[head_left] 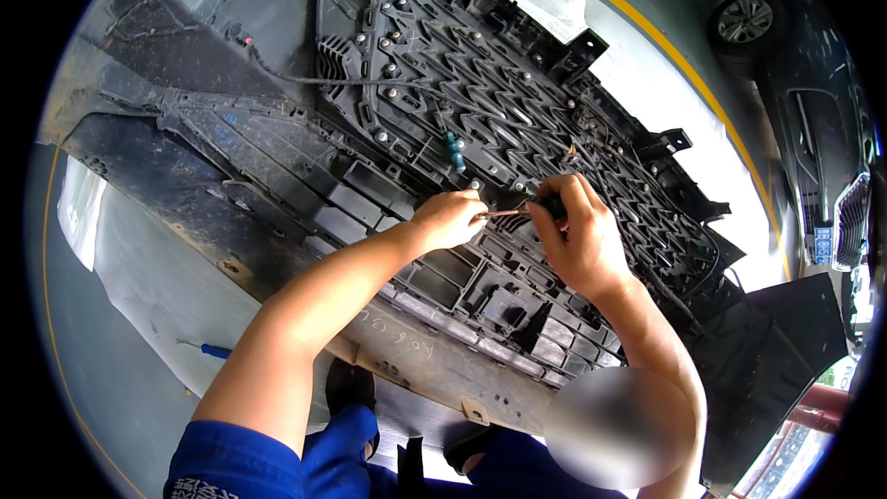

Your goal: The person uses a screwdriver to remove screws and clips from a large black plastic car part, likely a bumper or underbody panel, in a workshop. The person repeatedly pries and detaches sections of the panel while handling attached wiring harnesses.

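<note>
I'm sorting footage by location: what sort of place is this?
Probably a vehicle repair workshop: a large black plastic bumper-and-grille assembly, a slim dark-handled screwdriver in the right hand, and a glossy dark parked car.

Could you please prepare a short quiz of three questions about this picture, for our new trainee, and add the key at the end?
1. Which hand grips the dark handle of the screwdriver?
2. True or false: the teal tool lies on the bumper.
3. What colour is the handle of the loose tool beside the left arm?
A) red
B) blue
C) yellow

Key:
1. The right hand.
2. True.
3. B.
</note>
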Tool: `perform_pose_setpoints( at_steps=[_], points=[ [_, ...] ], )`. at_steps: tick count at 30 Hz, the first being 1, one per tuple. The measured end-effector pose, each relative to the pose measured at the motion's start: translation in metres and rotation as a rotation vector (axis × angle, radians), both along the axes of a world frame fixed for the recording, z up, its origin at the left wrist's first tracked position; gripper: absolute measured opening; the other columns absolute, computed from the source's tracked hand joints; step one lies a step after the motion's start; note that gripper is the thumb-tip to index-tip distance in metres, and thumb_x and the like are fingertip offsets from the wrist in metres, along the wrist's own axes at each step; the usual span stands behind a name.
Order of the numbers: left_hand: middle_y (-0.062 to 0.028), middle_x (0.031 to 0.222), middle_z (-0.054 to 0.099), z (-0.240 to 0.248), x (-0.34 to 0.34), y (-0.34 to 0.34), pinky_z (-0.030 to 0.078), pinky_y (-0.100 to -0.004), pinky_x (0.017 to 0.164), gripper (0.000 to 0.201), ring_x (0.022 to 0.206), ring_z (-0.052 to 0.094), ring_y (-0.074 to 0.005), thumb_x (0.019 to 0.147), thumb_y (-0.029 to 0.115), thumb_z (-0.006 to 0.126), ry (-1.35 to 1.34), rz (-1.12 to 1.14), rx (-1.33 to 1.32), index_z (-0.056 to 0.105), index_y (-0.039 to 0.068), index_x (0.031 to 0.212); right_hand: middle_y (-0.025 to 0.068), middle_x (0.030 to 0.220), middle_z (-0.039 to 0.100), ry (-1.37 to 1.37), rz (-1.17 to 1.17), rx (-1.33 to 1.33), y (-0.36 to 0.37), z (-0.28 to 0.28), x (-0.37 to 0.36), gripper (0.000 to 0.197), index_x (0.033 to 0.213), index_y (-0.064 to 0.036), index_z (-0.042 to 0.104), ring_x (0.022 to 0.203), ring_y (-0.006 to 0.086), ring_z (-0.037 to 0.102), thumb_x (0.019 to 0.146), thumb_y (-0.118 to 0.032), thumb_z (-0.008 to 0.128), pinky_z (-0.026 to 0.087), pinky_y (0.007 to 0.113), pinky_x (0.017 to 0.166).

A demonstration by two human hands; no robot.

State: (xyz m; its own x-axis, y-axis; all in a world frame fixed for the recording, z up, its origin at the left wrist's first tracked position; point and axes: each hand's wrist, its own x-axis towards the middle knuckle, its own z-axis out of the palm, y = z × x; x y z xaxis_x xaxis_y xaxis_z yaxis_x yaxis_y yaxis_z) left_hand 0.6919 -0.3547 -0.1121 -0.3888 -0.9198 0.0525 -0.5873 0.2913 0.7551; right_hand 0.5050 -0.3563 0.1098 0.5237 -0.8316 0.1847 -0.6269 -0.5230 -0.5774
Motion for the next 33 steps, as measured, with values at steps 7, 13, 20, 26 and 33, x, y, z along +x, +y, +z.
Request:
perform_pose_setpoints(
  at_steps=[7,13,20,26,33],
  points=[
    [-0.0103,0.098,0.071,0.002,-0.001,0.001,0.058,-0.0450,0.076,0.017,0.087,0.071,-0.0348,0.097,0.022,0.069,-0.028,-0.015,-0.010,0.076,0.007,0.101,0.0194,0.092,0.065,0.003,-0.019,-0.005,0.000,-0.002,-0.002,0.020,0.106,0.0014,0.061,0.075,0.0381,0.069,0.091,-0.005,0.073,0.056,0.043,0.066],
    [-0.0108,0.100,0.070,-0.003,0.001,0.003,0.059,-0.0452,0.076,0.018,0.086,0.072,-0.0356,0.099,0.023,0.066,-0.081,-0.012,0.003,0.075,0.007,0.101,0.0190,0.094,0.065,0.012,-0.002,0.007,0.001,-0.003,0.000,0.019,0.107,0.0016,0.061,0.077,0.0381,0.069,0.092,-0.004,0.072,0.056,0.043,0.067],
    [-0.0129,0.100,0.069,0.009,-0.003,0.006,0.061,-0.0477,0.074,0.017,0.085,0.074,-0.0360,0.098,0.021,0.062,-0.187,-0.041,0.000,0.068,0.005,0.095,0.0171,0.100,0.065,0.056,0.195,0.067,-0.001,0.015,0.000,0.018,0.105,-0.0005,0.063,0.094,0.0379,0.066,0.089,-0.002,0.072,0.055,0.045,0.082],
    [-0.0133,0.097,0.068,0.004,-0.003,0.002,0.060,-0.0480,0.071,0.016,0.081,0.073,-0.0372,0.098,0.020,0.063,-0.136,-0.031,-0.043,0.068,0.006,0.095,0.0168,0.089,0.066,0.173,0.133,0.006,0.000,0.022,0.004,0.018,0.103,-0.0010,0.064,0.079,0.0360,0.068,0.091,-0.010,0.073,0.056,0.043,0.070],
    [-0.0071,0.101,0.070,0.000,-0.004,0.006,0.062,-0.0445,0.073,0.012,0.082,0.074,-0.0319,0.098,0.023,0.065,-0.200,-0.016,0.038,0.071,0.013,0.099,0.0210,0.064,0.067,0.646,-0.121,0.035,0.013,0.040,0.037,0.042,0.083,-0.0018,0.067,0.060,0.0398,0.070,0.097,-0.042,0.073,0.056,0.048,0.055]
  ],
)
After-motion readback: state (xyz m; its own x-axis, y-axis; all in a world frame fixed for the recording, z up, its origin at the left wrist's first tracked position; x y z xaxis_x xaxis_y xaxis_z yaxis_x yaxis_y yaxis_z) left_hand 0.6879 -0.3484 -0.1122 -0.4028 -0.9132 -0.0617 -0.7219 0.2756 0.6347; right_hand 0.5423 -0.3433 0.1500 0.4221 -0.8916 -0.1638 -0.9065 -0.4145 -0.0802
